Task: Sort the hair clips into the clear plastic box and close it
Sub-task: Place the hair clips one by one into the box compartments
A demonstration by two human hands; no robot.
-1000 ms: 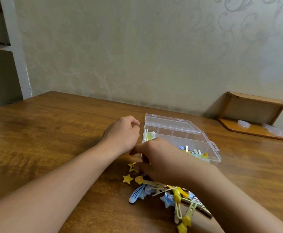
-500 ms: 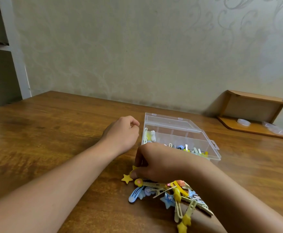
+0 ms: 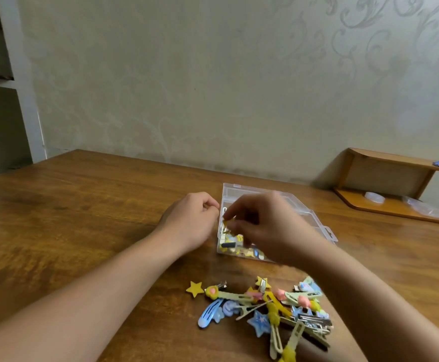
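The clear plastic box (image 3: 317,223) lies open on the wooden table (image 3: 82,218), with several yellow and blue clips in its near compartments. My right hand (image 3: 268,228) hovers over the box's left side and pinches a small yellow clip (image 3: 227,222) at its fingertips. My left hand (image 3: 191,223) rests on the table just left of the box, fingers loosely curled and holding nothing. A pile of hair clips (image 3: 270,309) in yellow, blue and pink lies in front of the box, with a yellow star clip (image 3: 195,288) at its left edge.
A low wooden shelf (image 3: 396,205) stands at the back right against the wall, with small clear items on it. A white shelving unit (image 3: 17,100) stands at the far left. Bare tabletop stretches to the left.
My right hand has lifted from the clip pile and moved up over the box's left side with a yellow clip. The left hand has stayed put.
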